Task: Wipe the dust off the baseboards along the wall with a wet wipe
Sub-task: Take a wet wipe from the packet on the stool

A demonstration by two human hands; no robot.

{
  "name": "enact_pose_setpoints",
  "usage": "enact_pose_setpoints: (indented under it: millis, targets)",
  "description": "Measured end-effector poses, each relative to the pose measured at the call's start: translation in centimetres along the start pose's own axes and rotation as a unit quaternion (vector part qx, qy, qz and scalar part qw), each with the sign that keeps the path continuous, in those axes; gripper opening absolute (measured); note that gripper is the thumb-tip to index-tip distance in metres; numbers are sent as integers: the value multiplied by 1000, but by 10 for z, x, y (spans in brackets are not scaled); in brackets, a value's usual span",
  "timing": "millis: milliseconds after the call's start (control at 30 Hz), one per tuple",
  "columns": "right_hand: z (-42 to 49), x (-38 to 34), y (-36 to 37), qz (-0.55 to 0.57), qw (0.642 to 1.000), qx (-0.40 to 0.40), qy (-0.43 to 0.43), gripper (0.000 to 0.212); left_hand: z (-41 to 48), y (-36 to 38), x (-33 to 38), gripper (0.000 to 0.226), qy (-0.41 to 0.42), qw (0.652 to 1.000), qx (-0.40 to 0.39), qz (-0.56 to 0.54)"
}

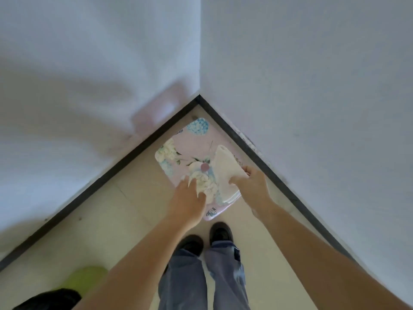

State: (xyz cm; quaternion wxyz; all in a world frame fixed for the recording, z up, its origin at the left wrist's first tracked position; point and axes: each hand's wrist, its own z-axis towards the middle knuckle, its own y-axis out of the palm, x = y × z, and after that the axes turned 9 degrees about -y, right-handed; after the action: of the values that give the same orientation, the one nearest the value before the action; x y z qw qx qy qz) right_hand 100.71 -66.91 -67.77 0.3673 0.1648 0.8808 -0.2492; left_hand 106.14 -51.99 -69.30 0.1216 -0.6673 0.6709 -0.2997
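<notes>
partly hidden under the left hand [190, 198]: a crumpled white wet wipe [194, 182], fingers bent down onto it, hard to tell whether pinched or only touched. pale, soft-edged, lying near the middle of the pink floral tray [196, 139]; on the tray's right side a folded cream cloth [225, 171], its near edge nipped by the right hand [252, 186]. dark baseboards [134, 151] meeting in the corner just beyond the tray, black shoes [220, 233] just short of it, blurred green thing [85, 277] well off to its left.

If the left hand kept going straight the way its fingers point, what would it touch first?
Probably the floral pink surface beneath it: the left hand holds a crumpled wipe just over it, fingers pointing toward the corner. Depth is unclear.
</notes>
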Motion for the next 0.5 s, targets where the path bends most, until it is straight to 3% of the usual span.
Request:
enact_pose_setpoints:
  millis: [100,233,367,500]
  targets:
    - [-51,-39,-32,98,995,26,14,16,-56,-25,26,47,-21,984,-26,-176]
    - [-141,-86,-83,213,977,29,8,15,-131,-55,54,39,-96,933,-114,-326]
    - [-239,-112,-129,277,957,80,-36,10,-218,-77,85,37,-32,894,-163,-417]
    - [-333,-112,-166,326,932,143,-63,11,-299,-82,111,26,49,870,-261,-415]
